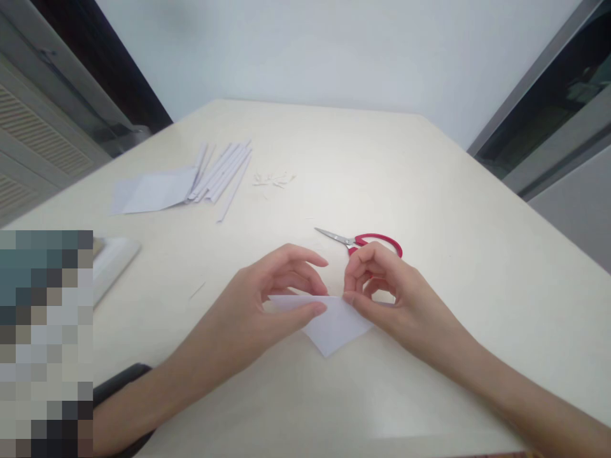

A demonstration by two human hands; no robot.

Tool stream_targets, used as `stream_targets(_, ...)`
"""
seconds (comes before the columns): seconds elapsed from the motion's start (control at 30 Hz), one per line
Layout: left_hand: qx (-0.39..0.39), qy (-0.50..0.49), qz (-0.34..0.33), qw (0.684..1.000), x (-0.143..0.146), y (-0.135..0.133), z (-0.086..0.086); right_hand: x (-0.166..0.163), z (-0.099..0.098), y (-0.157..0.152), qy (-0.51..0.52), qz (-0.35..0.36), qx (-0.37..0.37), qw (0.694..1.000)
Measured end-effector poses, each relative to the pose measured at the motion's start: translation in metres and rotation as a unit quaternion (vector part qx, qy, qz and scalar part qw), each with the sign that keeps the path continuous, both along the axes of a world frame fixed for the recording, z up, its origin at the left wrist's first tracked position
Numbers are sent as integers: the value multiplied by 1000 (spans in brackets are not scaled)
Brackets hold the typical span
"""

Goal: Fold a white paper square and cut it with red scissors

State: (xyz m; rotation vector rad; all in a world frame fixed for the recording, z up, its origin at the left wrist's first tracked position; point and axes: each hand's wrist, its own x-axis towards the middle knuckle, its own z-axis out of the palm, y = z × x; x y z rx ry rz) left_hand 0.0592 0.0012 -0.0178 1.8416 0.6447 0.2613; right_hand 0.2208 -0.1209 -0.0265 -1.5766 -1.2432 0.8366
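Observation:
A folded sheet of white paper (329, 327) is between my hands, its fold along the top and a pointed corner toward me. My left hand (281, 289) has its thumb on the near face and a fingertip behind the top edge, pinching it left of the middle. On the other side, my right hand (377, 280) pinches the same folded edge between thumb and curled fingers. Just beyond my right hand lies a pair of scissors (353, 242) with red handles, blades toward the left; my fingers hide part of the handles.
Several narrow rolled or folded paper strips (226, 172) lie at the far left beside flat white sheets (153, 191). Small paper scraps (273, 180) are right of them. A white flat object (114, 264) sits at the left, partly covered by a pixelated patch. A wall (296, 57) stands behind the table (453, 356).

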Motion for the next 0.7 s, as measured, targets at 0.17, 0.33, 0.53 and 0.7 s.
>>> stream_targets(0.17, -10, -8, -42, 999, -1, 4, -3, -6, -3, -4, -52, 5, 0, 999)
stream_targets(0.33, -12, 7, -89, 996, 2, -1, -10, -14, -10, -7, -93, 39, 24, 995)
stream_targets(0.53, -46, 7, -76, 996, 4, -2, -12, -15, -12, -5, -68, 54, 11, 996)
stream_targets(0.7, -44, 9, -72, 996, 2, -3, -9, -14, -13, -4, -47, 53, -6, 997)
